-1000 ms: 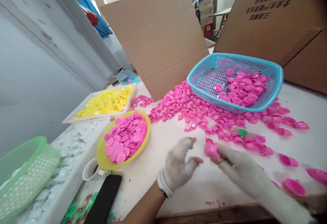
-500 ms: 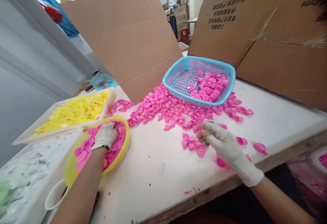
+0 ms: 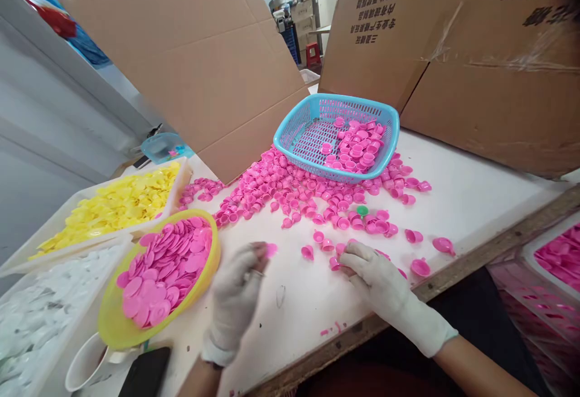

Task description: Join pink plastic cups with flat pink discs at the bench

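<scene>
Both my hands wear white gloves. My left hand is over the white table, just right of the yellow bowl of pink discs, and pinches a pink disc at its fingertips. My right hand rests palm down on the table near the front edge, its fingers curled over a pink cup among the loose pink cups. A blue basket partly filled with pink cups sits beyond the pile.
A tray of yellow discs and a tray of white discs lie at the left. Cardboard sheets stand behind the table. A white cup and a black phone lie near the bowl. A crate of pink parts is at the right.
My left hand has left the yellow bowl and come right with a pink disc. My right hand has drawn back toward the table's front edge.
</scene>
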